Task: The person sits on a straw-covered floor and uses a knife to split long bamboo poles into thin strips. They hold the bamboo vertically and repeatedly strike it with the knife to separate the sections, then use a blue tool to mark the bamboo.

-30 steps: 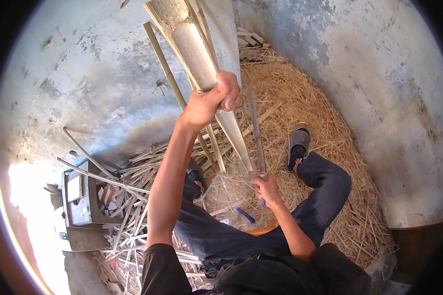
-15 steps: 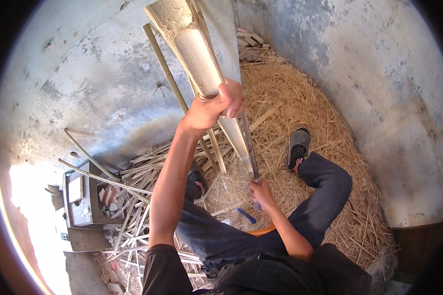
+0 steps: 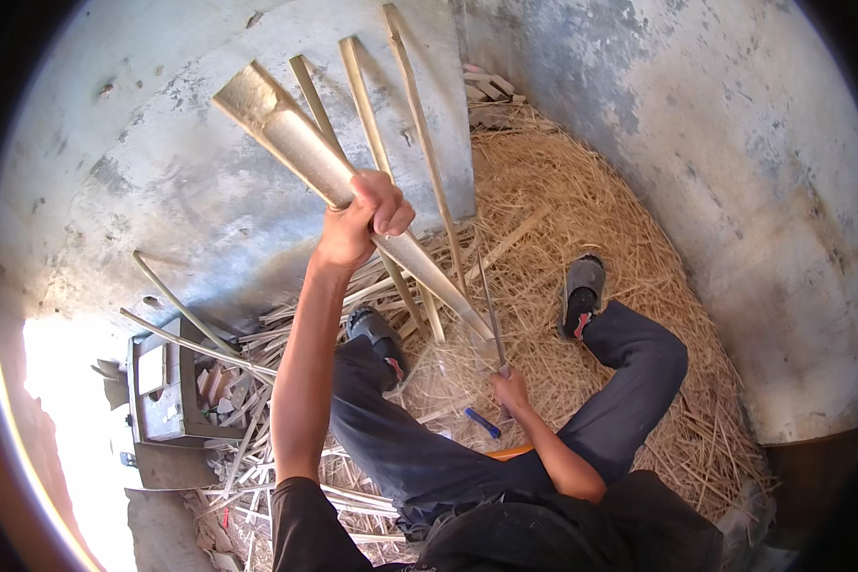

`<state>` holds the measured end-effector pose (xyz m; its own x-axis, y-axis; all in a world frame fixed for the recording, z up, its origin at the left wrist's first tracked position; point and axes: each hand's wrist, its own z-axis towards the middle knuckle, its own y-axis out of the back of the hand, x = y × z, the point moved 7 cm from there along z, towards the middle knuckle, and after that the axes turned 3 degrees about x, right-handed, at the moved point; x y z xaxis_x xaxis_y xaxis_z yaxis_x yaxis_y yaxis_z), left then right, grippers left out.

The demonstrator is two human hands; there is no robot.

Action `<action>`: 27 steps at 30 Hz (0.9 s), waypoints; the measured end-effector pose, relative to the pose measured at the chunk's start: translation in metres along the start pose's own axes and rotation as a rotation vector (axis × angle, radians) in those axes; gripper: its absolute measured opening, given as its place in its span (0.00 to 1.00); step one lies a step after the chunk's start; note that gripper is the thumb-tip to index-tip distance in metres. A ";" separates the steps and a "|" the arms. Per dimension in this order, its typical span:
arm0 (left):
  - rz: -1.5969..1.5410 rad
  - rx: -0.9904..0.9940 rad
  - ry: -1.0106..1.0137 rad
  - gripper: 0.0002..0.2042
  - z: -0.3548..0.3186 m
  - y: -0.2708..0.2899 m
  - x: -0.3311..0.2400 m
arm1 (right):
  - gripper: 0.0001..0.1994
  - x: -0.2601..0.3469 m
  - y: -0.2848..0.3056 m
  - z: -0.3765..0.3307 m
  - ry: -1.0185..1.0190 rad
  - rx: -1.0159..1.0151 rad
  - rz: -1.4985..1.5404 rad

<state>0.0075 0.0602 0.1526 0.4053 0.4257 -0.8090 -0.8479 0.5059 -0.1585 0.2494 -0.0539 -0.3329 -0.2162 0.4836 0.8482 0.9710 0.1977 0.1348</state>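
Head view, and the middle of the long, pale tan, trough-shaped length of split bamboo (image 3: 300, 143) is lost behind the bare left hand (image 3: 364, 219), its fingers curled tightly around it. Down below, the bare right hand (image 3: 511, 390) is wrapped about the grip of a long, narrow, dark metal blade (image 3: 492, 319), covering much of that grip. The blade's far tip fades into the yellowish heap of straw-like shavings (image 3: 582, 200), hard to pick out. Does the edge touch the bamboo? They sit close together near its lower end, but I cannot tell about contact. Three slim tan poles (image 3: 427, 153) lean at the blotchy grey-white wall (image 3: 191, 181), and the bamboo hides a stretch of them. An orange object (image 3: 513, 452) peeks out, mostly covered by the dark-trousered legs (image 3: 410, 448); the small blue item (image 3: 482, 422) beside it is too small to identify.

And the line of that bamboo: held up in front of the person, long axis on a clear slant, the broad, thick end up and to the left toward the wall, the slimmer end down and to the right, between the two grey shoes (image 3: 583, 286) and just above the right hand. Its hollow face shows to the camera; the blade stands much steeper alongside.
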 end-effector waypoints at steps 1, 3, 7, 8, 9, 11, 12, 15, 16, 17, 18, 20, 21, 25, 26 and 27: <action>0.051 -0.031 -0.001 0.29 -0.005 0.000 -0.006 | 0.08 0.015 0.000 -0.002 0.027 0.018 -0.022; 0.080 -0.045 -0.001 0.31 -0.014 0.003 -0.012 | 0.08 0.031 -0.001 -0.005 0.095 0.038 -0.006; 0.057 -0.092 -0.019 0.32 -0.036 0.004 -0.024 | 0.09 0.034 -0.005 -0.012 0.169 0.050 0.155; 0.079 -0.130 -0.021 0.32 -0.038 0.003 -0.027 | 0.10 0.032 -0.005 -0.013 0.161 0.047 0.199; 0.100 -0.167 -0.024 0.32 -0.039 0.001 -0.028 | 0.10 0.027 -0.001 -0.014 0.111 0.026 0.213; 0.106 -0.231 -0.016 0.32 -0.038 -0.001 -0.037 | 0.11 0.021 0.010 -0.019 0.009 -0.016 0.245; 0.089 -0.258 -0.007 0.32 -0.035 -0.002 -0.044 | 0.10 0.016 0.016 -0.015 0.004 -0.064 0.239; 0.034 -0.225 0.003 0.33 -0.020 -0.014 -0.069 | 0.10 0.003 0.035 -0.005 -0.008 -0.161 0.270; 0.025 -0.202 0.004 0.33 -0.017 -0.015 -0.076 | 0.10 0.013 0.039 -0.010 -0.009 -0.148 0.310; 0.041 -0.149 -0.011 0.34 -0.013 -0.016 -0.080 | 0.10 0.020 0.043 -0.014 -0.012 -0.140 0.350; 0.061 -0.145 -0.002 0.34 -0.009 -0.014 -0.080 | 0.10 0.021 0.045 -0.014 -0.015 -0.140 0.360; 0.100 -0.135 0.017 0.35 -0.001 -0.008 -0.081 | 0.11 0.022 0.050 -0.014 -0.023 -0.139 0.384; 0.100 -0.130 0.057 0.36 0.002 0.000 -0.074 | 0.11 0.023 0.050 -0.015 -0.019 -0.137 0.384; 0.065 -0.209 0.183 0.39 -0.005 0.030 -0.032 | 0.13 0.005 0.048 -0.006 0.006 -0.249 0.244; 0.094 -0.236 0.206 0.39 -0.007 0.031 -0.022 | 0.14 0.002 0.049 -0.004 0.015 -0.310 0.176; 0.123 -0.264 0.229 0.40 -0.011 0.030 -0.012 | 0.15 -0.002 0.047 -0.002 0.009 -0.266 0.154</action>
<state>-0.0261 0.0620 0.1513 0.2331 0.2770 -0.9322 -0.9566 0.2379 -0.1684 0.2955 -0.0468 -0.3272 -0.0644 0.4825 0.8735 0.9852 -0.1086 0.1326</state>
